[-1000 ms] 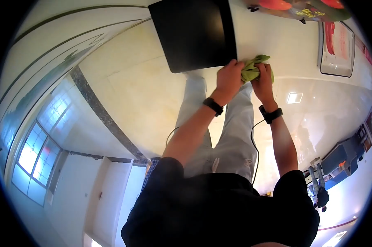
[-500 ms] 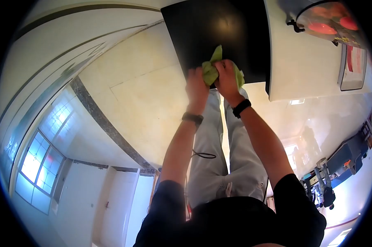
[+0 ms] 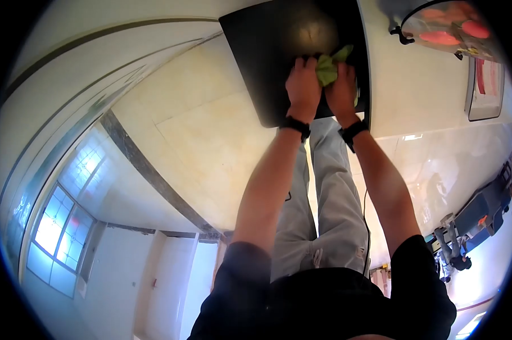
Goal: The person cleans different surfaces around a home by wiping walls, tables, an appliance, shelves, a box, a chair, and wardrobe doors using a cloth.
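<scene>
A crumpled green cloth (image 3: 326,70) lies bunched on a glossy black tabletop (image 3: 256,51), between my two hands. My right hand (image 3: 342,95) is closed over the cloth, and bits of green stick out above and on the right of it. On the cloth's left side, my left hand (image 3: 303,89) has its fingers curled down and gripping its edge; the fingertips are partly hidden. Both hands are close together near the table's right edge. Each wrist wears a black band.
My legs in grey trousers (image 3: 335,187) are below the table's near edge. Pale tiled floor (image 3: 205,124) surrounds it. A clear-topped item with red shapes (image 3: 437,34) and a framed panel (image 3: 485,88) stand at the right. Other people (image 3: 454,255) are far off at the right.
Both hands have moved to the right and farther up the tabletop, taking the green cloth along. The view has shifted slightly.
</scene>
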`<state>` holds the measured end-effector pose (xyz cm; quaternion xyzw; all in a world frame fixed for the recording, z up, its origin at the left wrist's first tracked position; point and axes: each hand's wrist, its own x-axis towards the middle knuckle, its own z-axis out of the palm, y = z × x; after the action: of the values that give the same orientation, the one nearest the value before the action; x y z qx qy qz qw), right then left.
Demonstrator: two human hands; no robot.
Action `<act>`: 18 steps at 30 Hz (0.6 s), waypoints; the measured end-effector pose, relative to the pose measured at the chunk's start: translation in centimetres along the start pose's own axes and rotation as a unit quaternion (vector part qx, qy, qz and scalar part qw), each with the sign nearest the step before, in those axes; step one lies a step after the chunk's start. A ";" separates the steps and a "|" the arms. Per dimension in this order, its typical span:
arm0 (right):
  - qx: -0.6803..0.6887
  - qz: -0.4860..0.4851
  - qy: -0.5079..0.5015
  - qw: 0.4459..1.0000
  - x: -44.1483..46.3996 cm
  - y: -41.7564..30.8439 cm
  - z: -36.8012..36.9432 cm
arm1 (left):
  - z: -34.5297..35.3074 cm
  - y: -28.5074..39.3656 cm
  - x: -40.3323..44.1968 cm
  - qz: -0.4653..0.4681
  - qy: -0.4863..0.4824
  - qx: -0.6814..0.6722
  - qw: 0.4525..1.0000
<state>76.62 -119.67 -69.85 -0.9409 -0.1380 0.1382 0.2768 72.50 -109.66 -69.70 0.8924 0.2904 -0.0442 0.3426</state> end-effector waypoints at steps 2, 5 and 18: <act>-0.005 -0.019 -0.004 1.000 -2.7 0.7 0.7 | -0.3 -0.6 -2.3 -0.003 -0.024 -0.024 0.999; -0.001 -0.031 -0.039 0.999 -6.3 0.3 1.9 | -1.8 -2.4 -5.5 -0.043 -0.063 -0.016 0.997; 0.052 -0.090 -0.108 0.989 1.6 -6.4 4.6 | -6.9 -6.6 1.4 -0.060 0.002 0.059 0.996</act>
<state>75.40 -111.72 -70.31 -0.8884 -0.2442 0.2208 0.3198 69.18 -100.68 -68.70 0.8921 0.3414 -0.0797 0.2852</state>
